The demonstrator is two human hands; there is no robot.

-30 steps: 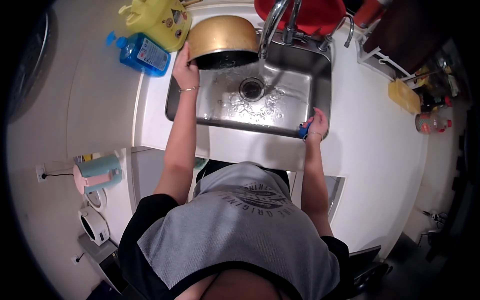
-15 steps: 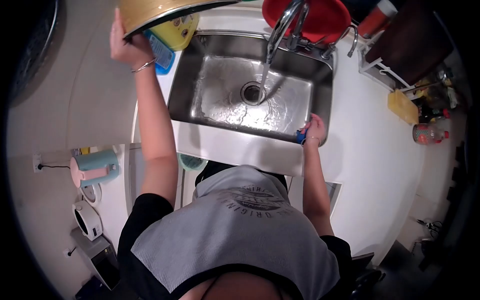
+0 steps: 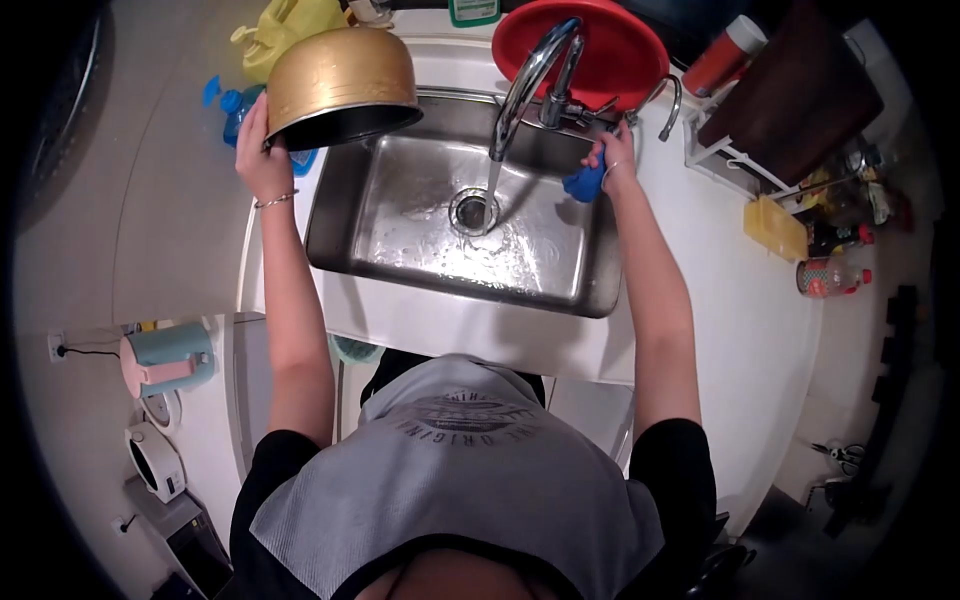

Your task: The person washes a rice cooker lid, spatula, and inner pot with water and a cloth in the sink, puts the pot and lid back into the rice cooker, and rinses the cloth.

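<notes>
My left hand (image 3: 262, 165) grips the rim of a gold-coloured pot (image 3: 343, 75), tipped with its dark mouth downward over the sink's back left corner. My right hand (image 3: 614, 158) is closed around a blue cloth-like thing (image 3: 583, 185) at the right side of the sink. Its fingertips reach up beside the lever (image 3: 603, 108) of the chrome tap (image 3: 515, 100); whether they touch it I cannot tell. A stream of water (image 3: 492, 182) runs from the spout into the drain (image 3: 473, 211) of the steel sink (image 3: 400, 255).
A red basin (image 3: 625, 55) leans behind the tap. At the back left stand a yellow jug (image 3: 290, 35) and a blue spray bottle (image 3: 234, 112). To the right are a rack with a dark board (image 3: 790, 100), a yellow block (image 3: 775, 228) and a red-capped bottle (image 3: 832, 278).
The pot has come down and right, closer to the sink, in my left hand. My right hand has moved from the front right corner back toward the tap, carrying the blue thing.
</notes>
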